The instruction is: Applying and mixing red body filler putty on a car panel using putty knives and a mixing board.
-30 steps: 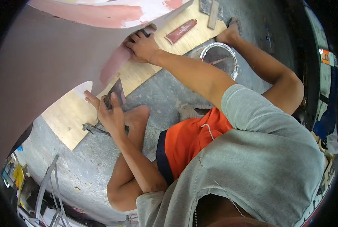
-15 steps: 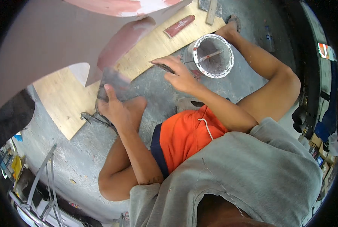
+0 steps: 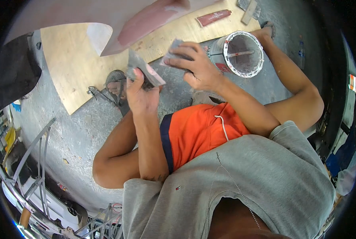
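My left hand (image 3: 141, 99) is closed around a grey flat plate (image 3: 135, 63), thumb on top, with pink putty along its right edge. Just to the right, my right hand (image 3: 203, 71) pinches a thin grey putty spreader (image 3: 173, 51), also smeared with pink. Plate and spreader are close together but apart, above the floor between my legs. Beyond them curves a pale body panel (image 3: 72, 14) with a smooth reddish-brown patch (image 3: 146, 24) near its lower edge.
Under the panel lies a plywood board (image 3: 62, 65), bearing a red-brown tube (image 3: 213, 18) and a small scraper-like strip (image 3: 249, 12). A paint-crusted bucket (image 3: 225, 59) with a stick inside stands at right. A metal frame (image 3: 38, 159) is at lower left.
My hands have drawn closer together, the left away from the panel. The spreader in my right hand has turned from edge-on to showing its face. The whole view has shifted, with the panel now higher.
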Available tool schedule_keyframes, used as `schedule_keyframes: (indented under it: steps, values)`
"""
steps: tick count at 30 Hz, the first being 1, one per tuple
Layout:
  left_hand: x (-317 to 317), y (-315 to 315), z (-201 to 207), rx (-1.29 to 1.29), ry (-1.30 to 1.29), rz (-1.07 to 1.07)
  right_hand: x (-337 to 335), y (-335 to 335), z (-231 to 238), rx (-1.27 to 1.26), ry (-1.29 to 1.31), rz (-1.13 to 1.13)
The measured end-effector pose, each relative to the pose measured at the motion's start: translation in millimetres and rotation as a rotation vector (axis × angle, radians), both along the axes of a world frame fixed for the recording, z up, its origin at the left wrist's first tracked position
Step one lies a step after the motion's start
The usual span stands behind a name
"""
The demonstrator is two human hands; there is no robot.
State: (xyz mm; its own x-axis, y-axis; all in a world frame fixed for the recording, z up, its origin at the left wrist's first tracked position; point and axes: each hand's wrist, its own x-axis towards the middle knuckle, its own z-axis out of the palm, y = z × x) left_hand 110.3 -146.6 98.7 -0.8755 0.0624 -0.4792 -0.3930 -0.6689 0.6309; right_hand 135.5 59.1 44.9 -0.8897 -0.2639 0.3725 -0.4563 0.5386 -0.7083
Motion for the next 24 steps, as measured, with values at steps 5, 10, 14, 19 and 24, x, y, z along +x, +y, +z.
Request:
schedule_keyframes:
  steps: [5, 10, 14, 19, 24]
  values:
    - [-16, -7, 6, -0.442, 0.174, 0.040, -3, 9, 21, 0.027, -0.110, -0.161]
    - [-15, 9, 7, -0.854, 0.283, -0.063, -15, -30, 54, 0.218, -0.074, -0.105]
    - [-24, -4, 19, -0.780, 0.159, 0.182, 3, -42, 18, 0.265, -0.174, -0.035]
    - [-64, -54, 8, -0.935, 0.145, 0.092, -43, -41, -25, 0.298, -0.243, -0.288]
    - [-80, -67, -46, -1.287, 0.428, -0.209, -144, -61, -55, 0.508, -0.371, -0.392]
